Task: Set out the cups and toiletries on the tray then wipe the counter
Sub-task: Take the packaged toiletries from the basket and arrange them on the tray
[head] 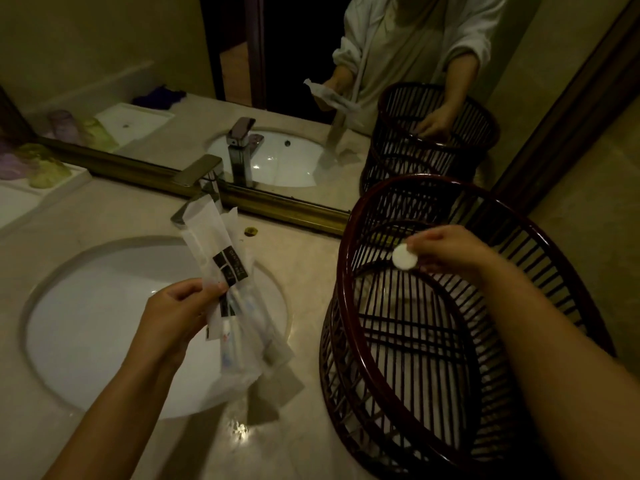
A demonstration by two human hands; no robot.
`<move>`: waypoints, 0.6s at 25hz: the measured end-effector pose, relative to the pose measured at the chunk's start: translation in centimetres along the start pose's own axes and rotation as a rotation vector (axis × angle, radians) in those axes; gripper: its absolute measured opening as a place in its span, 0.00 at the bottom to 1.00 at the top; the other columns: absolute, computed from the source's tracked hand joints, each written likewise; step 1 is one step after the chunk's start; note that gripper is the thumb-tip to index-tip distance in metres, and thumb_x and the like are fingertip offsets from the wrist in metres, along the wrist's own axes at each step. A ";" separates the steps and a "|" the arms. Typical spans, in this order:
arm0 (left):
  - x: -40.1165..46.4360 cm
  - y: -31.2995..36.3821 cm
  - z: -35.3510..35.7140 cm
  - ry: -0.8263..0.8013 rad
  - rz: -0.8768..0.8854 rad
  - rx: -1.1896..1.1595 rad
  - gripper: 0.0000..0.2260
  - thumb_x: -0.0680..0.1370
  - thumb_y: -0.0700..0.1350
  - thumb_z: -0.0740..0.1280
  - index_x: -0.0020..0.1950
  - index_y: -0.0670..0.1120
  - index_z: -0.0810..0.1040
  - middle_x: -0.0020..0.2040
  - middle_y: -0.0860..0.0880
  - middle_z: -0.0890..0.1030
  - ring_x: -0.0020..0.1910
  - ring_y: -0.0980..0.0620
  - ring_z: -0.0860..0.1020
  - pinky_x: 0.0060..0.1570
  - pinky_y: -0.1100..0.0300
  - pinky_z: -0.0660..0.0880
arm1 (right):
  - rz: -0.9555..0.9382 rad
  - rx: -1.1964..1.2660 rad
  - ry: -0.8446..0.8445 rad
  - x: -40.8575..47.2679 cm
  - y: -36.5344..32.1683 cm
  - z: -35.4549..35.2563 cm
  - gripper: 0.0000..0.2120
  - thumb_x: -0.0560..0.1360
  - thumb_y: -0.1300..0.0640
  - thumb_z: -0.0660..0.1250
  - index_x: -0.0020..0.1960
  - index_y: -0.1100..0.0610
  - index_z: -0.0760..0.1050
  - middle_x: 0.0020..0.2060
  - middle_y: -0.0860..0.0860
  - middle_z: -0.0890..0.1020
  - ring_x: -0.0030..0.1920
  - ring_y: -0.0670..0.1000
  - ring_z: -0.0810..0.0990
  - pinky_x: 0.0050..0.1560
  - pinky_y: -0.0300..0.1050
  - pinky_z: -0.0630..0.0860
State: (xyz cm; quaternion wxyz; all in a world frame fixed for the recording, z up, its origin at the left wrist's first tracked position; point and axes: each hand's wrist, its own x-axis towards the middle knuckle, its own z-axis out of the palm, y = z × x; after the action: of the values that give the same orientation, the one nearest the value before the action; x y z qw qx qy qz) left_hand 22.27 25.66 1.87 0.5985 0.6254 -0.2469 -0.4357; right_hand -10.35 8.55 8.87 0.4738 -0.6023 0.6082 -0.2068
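My left hand grips a bunch of translucent toiletry packets with black labels, held above the sink. Over the open top of a dark red slatted basket on the counter's right, my right hand pinches a small round white disc. At the far left edge sits a white tray, with a purple cup and a green cup lying on it.
A chrome faucet stands behind the sink against the brass-framed mirror. The beige marble counter runs between sink and basket. A wall borders the basket on the right.
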 end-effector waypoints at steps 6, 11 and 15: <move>-3.3 0.3 -2.3 0.095 0.028 -0.035 0.03 0.70 0.41 0.71 0.38 0.44 0.83 0.35 0.47 0.85 0.35 0.51 0.84 0.30 0.63 0.78 | -0.345 0.228 -0.083 -7.7 -8.6 0.2 0.06 0.70 0.58 0.69 0.43 0.49 0.83 0.41 0.47 0.85 0.40 0.42 0.84 0.31 0.32 0.77; -5.9 0.7 -5.1 0.148 0.064 -0.065 0.04 0.71 0.40 0.70 0.36 0.45 0.83 0.31 0.48 0.84 0.32 0.53 0.83 0.28 0.65 0.77 | -0.438 0.217 -0.244 -12.8 -12.4 6.2 0.07 0.72 0.61 0.67 0.49 0.53 0.81 0.44 0.51 0.83 0.37 0.43 0.83 0.33 0.32 0.78; -7.8 1.1 -9.0 0.188 0.088 -0.082 0.03 0.71 0.40 0.70 0.39 0.42 0.82 0.30 0.49 0.84 0.31 0.54 0.82 0.28 0.66 0.76 | -0.419 0.158 -0.351 -15.6 -13.6 13.5 0.07 0.72 0.61 0.68 0.50 0.55 0.79 0.45 0.53 0.82 0.40 0.47 0.83 0.35 0.34 0.79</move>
State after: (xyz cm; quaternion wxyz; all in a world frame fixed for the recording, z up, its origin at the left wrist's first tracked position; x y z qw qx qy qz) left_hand 26.16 36.75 4.03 0.6627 0.6270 -0.1986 -0.3581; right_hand 5.39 24.82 18.91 0.5644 -0.7026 0.3610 -0.2397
